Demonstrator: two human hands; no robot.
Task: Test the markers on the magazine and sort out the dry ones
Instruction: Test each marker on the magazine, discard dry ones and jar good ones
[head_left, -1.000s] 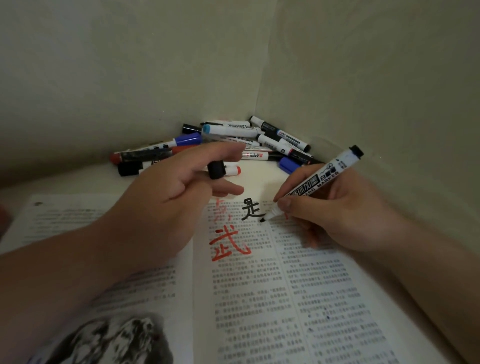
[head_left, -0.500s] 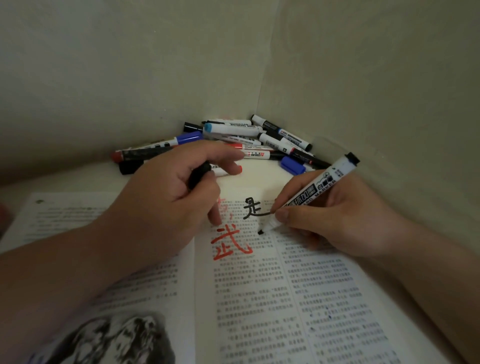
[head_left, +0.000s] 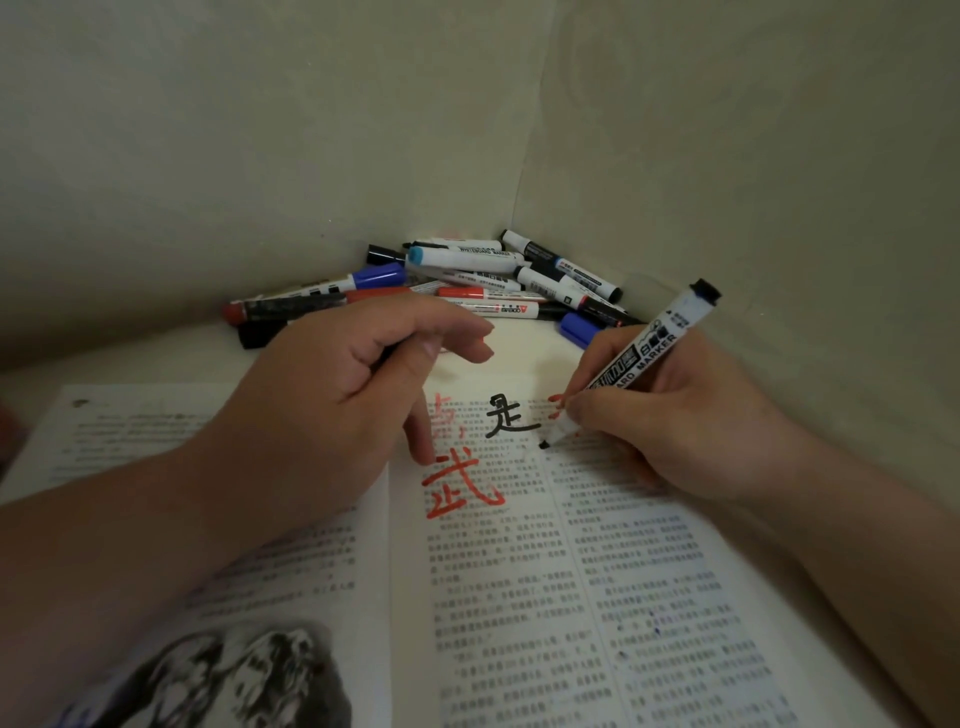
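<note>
An open magazine (head_left: 519, 571) lies in front of me, with red and black characters drawn near the top of its right page. My right hand (head_left: 675, 426) grips a white whiteboard marker (head_left: 644, 358), its black tip touching the page just right of the black character. My left hand (head_left: 332, 395) rests over the magazine's fold and holds the marker's black cap, mostly hidden in its curled fingers. A pile of markers (head_left: 467, 283) with red, blue and black caps lies in the corner behind the magazine.
Walls (head_left: 727, 156) close in at the back and right, meeting at the corner behind the pile. A loose blue cap (head_left: 579, 328) lies by the pile, near my right hand. A bare strip of tabletop (head_left: 130, 358) shows at the far left.
My right hand finished the black character's last stroke and moved the tip down and right. My left hand closed around the black cap and dropped lower onto the page.
</note>
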